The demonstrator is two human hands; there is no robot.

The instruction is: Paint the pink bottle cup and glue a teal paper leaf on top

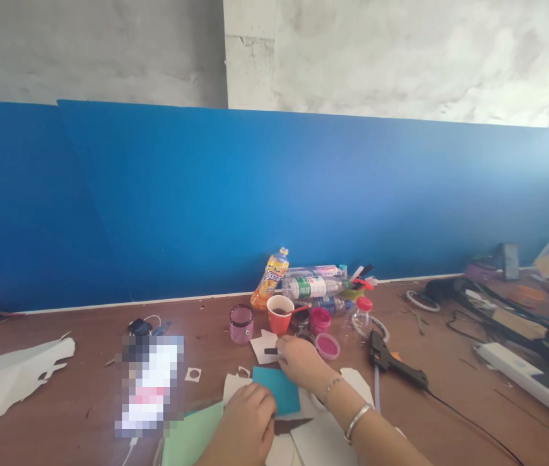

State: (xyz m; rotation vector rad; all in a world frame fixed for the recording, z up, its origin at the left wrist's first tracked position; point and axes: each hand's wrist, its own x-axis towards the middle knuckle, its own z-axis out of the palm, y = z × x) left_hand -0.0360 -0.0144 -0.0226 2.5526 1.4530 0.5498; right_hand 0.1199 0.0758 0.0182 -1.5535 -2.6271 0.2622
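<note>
My right hand reaches forward over the papers, its fingertips closed at the end of a short black bar-shaped object above a white paper piece. What kind of object it is does not show. My left hand is curled, knuckles up, at the left edge of a blue paper square; its fingertips are hidden. Green paper lies left of that hand. White paper sheets spread under and between both forearms. Just beyond my right hand stands a red paper cup with dark contents and a red stick.
Behind the cup lie plastic bottles, with an orange-labelled bottle leaning on the blue partition. A glue gun and power strip lie right. Left are a lit phone and torn white paper.
</note>
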